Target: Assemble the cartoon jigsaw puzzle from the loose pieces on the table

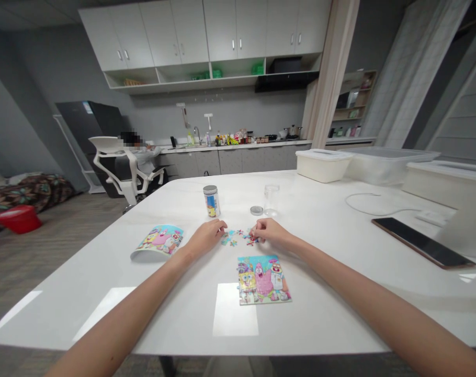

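Loose jigsaw puzzle pieces (233,242) lie in a small scatter on the white table, between my two hands. My left hand (206,234) rests at the left side of them, fingers loosely bent and a little apart, with nothing visible in it. At the right side, my right hand (273,231) pinches a puzzle piece, partly hidden by the fingers. Closer to me lies an assembled square cartoon puzzle (263,280). A curled picture sheet (160,240) with the same cartoon is left of my left hand.
Behind the pieces stand a lidded puzzle jar (211,201), a round metal lid (256,210) and a clear jar (271,200). On the right are a phone (422,242), a white cable (363,209) and plastic bins (323,165). A person sits in a chair (124,165) beyond the table.
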{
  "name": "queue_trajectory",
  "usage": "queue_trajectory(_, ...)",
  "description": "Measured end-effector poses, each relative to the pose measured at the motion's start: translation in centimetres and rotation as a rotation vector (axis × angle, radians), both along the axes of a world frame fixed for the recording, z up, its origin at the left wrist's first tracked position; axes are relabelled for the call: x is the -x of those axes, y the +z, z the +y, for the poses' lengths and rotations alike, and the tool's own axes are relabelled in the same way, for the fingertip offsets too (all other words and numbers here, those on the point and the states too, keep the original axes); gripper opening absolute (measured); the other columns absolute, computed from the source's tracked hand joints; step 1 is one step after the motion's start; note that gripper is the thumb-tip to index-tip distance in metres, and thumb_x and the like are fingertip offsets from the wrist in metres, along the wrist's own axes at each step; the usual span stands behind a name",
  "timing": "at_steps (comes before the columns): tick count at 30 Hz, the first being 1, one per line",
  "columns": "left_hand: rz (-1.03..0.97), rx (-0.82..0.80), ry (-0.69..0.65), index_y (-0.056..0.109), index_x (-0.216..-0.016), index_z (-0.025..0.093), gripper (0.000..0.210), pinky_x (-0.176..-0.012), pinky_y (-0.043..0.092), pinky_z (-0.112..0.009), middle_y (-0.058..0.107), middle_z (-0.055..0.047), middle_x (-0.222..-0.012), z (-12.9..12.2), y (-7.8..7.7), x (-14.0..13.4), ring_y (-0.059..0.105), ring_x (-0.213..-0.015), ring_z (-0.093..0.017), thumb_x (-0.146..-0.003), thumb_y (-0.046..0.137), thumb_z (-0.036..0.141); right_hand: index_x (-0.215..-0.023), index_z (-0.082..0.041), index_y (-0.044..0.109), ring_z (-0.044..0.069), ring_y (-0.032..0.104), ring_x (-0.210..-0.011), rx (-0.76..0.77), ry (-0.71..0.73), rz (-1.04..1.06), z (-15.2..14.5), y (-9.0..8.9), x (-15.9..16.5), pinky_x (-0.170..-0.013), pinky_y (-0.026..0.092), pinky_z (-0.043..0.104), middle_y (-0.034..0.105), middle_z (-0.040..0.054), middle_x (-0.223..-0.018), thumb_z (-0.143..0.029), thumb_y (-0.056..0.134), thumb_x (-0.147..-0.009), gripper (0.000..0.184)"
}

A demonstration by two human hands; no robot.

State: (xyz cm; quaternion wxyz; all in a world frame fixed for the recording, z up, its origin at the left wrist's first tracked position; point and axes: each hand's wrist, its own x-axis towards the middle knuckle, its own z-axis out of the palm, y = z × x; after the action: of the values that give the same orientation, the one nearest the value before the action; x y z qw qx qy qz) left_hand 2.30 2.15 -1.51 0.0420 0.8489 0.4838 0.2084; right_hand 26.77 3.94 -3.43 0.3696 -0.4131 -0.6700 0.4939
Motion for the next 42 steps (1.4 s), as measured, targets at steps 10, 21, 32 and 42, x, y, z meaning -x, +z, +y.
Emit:
queue_trajectory(10,0.044,-0.063,-0.020,0.061,-0.101,0.019,0.020,-0.076,0.046,-0.032,0.066,-0.007,-0.091,-0.7,-0.1,-1.1,0.062,-0.082,-0.021,-0.086,0.048,0.019,-0.069,-0.017,0.056,0.009,0.050,-0.043,-0.021,-0.013,0.039,-0.2,0.3,0.2,-0.038,0.038,0.020,0.056,-0.0041,-0.053,-0.019,0.072,-0.064,0.017)
queue_trajectory(21,0.088,-0.104,0.003,0.060,-0.100,0.017,0.020,-0.077,0.045,-0.033,0.065,-0.007,-0.092,-1.1,-0.2,-1.7,0.062,-0.083,-0.021,-0.083,0.050,0.014,-0.080,-0.013,0.068,0.010,0.055,-0.054,-0.041,0.006,0.101,-0.2,0.5,0.3,-0.050,0.043,0.022,0.065,0.0016,-0.065,-0.018,0.070,-0.065,0.015)
queue_trajectory(32,0.077,-0.121,0.047,0.059,-0.097,0.018,0.018,-0.075,0.046,-0.030,0.068,-0.005,-0.090,-0.7,-0.4,-1.4,0.064,-0.081,-0.020,-0.083,0.049,0.011,-0.073,-0.017,0.056,0.011,0.059,-0.058,-0.063,0.000,0.148,0.3,0.0,0.2,-0.051,0.044,0.023,0.066,0.0005,-0.072,-0.015,0.067,-0.062,0.016)
queue_trajectory(42,0.087,-0.136,0.040,0.057,-0.098,0.018,0.016,-0.074,0.047,-0.031,0.068,-0.005,-0.090,-0.8,-0.4,-1.5,0.064,-0.081,-0.020,-0.083,0.050,0.015,-0.079,-0.017,0.056,0.016,0.064,-0.072,-0.061,0.040,0.183,0.1,0.2,0.0,-0.065,0.048,0.029,0.071,0.0053,-0.079,-0.019,0.069,-0.061,0.022)
